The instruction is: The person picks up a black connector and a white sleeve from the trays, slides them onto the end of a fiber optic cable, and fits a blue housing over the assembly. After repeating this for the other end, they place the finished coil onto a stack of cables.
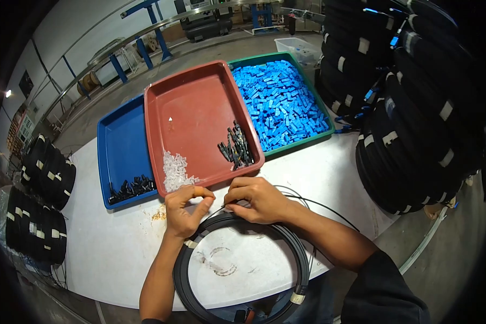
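Note:
A coil of black cable (302, 254), bound with pale tape, rests at the table's front edge below both hands. Over its upper left side is my left hand (184, 211), thumb and forefinger brought close together; an orange wrap covers part of the forefinger. Anything between those fingertips is too small to make out. My right hand (258, 200) is closed, its fingers pinching a thin black cable end just above the coil. The two sets of fingertips face each other with a small gap. Loose cable strands run out to the right behind my right wrist.
A red tray (186, 108) holds small clear pieces (177, 171) and black connector parts (237, 147). It overlaps a blue tray (125, 140) with black parts. A green tray (321, 110) is full of blue connectors (278, 100). Cable coils (416, 124) are stacked right, others (35, 224) left.

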